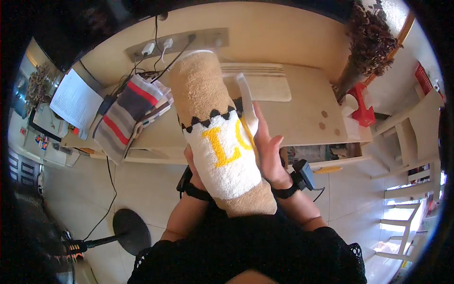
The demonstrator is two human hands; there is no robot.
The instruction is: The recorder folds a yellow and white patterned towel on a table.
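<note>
A folded terry towel (pixel 227 142), tan and white with a black jagged band and yellow lettering, is held up before my chest. My left hand (pixel 193 168) is mostly hidden behind the towel's left side, so its grip is only partly visible. My right hand (pixel 267 152) lies along the towel's right side, thumb raised and apart; its fingertips are hidden behind the cloth. Behind the towel, a beige striped cloth (pixel 267 85) lies flat on the cabinet. A pile of striped cloths (pixel 131 110) in grey and red rests at the left.
The low cabinet (pixel 308 124) has an open drawer (pixel 322 152) at the right. Cables run from a wall power strip (pixel 177 42). Written paper (pixel 76 99), dried flowers (pixel 372 42) and a red holder (pixel 363 106) stand around. A black round stand base (pixel 131 230) is on the floor.
</note>
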